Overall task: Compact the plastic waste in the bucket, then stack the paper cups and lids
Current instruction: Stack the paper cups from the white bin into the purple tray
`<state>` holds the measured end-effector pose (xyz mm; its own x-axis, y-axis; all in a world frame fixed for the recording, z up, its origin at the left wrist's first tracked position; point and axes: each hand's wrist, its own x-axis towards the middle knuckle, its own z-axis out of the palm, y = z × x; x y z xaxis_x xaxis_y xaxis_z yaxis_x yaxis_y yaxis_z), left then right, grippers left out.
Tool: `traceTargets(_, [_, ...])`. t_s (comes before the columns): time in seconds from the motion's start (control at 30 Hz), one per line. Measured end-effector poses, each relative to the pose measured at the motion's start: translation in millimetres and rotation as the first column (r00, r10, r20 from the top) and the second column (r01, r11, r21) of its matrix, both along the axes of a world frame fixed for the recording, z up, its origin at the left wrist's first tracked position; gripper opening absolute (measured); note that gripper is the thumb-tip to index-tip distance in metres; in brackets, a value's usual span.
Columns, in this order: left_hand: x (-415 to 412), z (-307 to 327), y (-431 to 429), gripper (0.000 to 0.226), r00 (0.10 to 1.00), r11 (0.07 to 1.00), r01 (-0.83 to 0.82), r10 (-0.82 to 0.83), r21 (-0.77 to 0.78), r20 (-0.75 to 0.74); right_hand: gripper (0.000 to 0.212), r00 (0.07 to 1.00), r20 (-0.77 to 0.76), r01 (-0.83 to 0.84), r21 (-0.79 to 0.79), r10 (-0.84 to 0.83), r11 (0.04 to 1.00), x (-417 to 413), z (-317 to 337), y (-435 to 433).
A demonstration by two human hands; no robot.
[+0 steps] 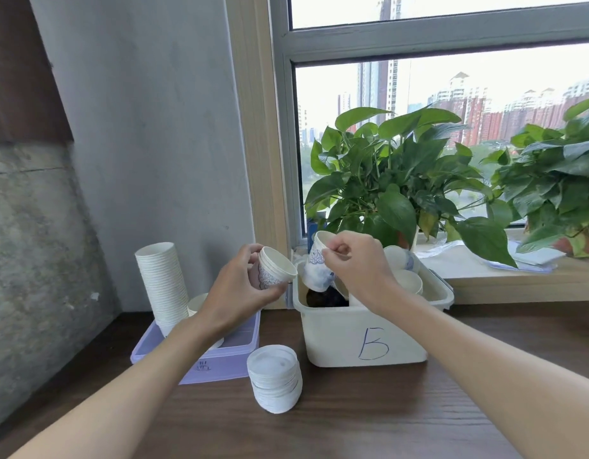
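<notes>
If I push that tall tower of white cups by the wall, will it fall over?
Probably. The tower of cups is tall and narrow, so a push near its top would likely tip it. The cups look like thin paper, so it is probably light. Pushed low down, it might just slide on the smooth-looking purple tray.

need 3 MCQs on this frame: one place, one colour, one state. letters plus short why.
1. The mark on the white bin is: A red, B green, C blue.
2. The tall cup stack stands: A in the white bin, B on the purple tray, C on the windowsill.
3. The right hand: A pinches a cup by its rim, B hangs open and empty, C presses the lids.
1 C: the letter is blue ink. 2 B: its base sits in the tray, left of the bin. 3 A: thumb and finger close on the rim, over the bin.
</notes>
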<state>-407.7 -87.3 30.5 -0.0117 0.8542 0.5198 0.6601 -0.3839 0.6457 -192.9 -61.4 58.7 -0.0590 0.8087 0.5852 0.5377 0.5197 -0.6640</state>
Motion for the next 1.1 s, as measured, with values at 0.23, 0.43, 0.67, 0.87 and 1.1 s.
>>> traceTargets(0.23, [0.2, 1.5, -14.1, 0.064, 1.000, 1.000, 0.007, -0.007, -0.011, -0.020, 0.006, 0.982, -0.141, -0.116, 0.065, 0.124, 0.991, -12.5, 20.6, -15.5])
traceTargets(0.43, [2.1, 5.0, -22.0, 0.065, 1.000, 1.000, 0.020, -0.020, 0.013, -0.015, 0.003, 0.948, -0.233, -0.203, 0.087, 0.218, 0.975, -24.6, 23.9, -26.9])
traceTargets(0.67, [14.2, 11.0, -33.9, 0.078, 0.997, 0.995, 0.055, -0.059, 0.087, 0.042, 0.020, 0.950, -0.171, -0.266, -0.016, 0.260, 0.964, -20.9, 19.9, -31.7])
traceTargets(0.87, [27.7, 12.4, -31.8, 0.067, 0.993, 0.985, 0.109, -0.103, 0.132, -0.055, 0.036, 0.937, -0.148, -0.339, -0.170, 0.317, 0.925, -13.0, 13.4, -38.5])
traceTargets(1.1, [45.6, 9.4, -28.2, 0.077, 0.994, 0.991, 0.100, -0.094, 0.089, -0.062, 0.038, 0.972, -0.077, -0.234, -0.214, 0.222, 0.948, 28.6, 2.8, -33.6])
